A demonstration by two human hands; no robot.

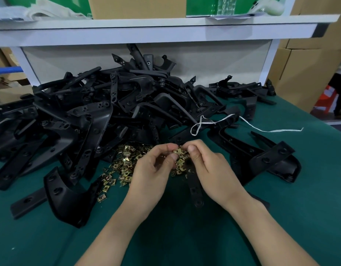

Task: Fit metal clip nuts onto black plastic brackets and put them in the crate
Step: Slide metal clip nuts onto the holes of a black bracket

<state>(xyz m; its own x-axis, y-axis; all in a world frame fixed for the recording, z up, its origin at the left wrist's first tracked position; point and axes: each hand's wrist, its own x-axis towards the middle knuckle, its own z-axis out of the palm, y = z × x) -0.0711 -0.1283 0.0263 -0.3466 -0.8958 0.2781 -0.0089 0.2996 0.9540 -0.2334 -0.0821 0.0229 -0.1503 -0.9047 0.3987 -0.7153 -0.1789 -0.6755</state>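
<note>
A: While the two hands are meeting above the heap of clip nuts [125,164], what are they gripping?

B: The left hand [152,169] and the right hand [208,166] are both pinching one small clump of clip nuts [180,152]. Thumbs and fingertips are curling onto it from either side. The clump is hanging just above the heap's right edge. They seem to be teasing a single nut free, though that is a judgement.

A: Where is the bracket lying that would take that nut?

B: One bracket [195,189] is lying flat just to the right of the heap, directly beneath the right hand and partly hidden by it. Its long strip is running from the heap toward the person, with the near end pointing between the forearms. So the right hand is sitting nearer to it, while the left hand is hovering over the heap itself.

A: And the other parts?

B: The big pile of brackets [100,104] is rising behind the heap, on the side away from the person. No crate is showing anywhere in view.
</note>
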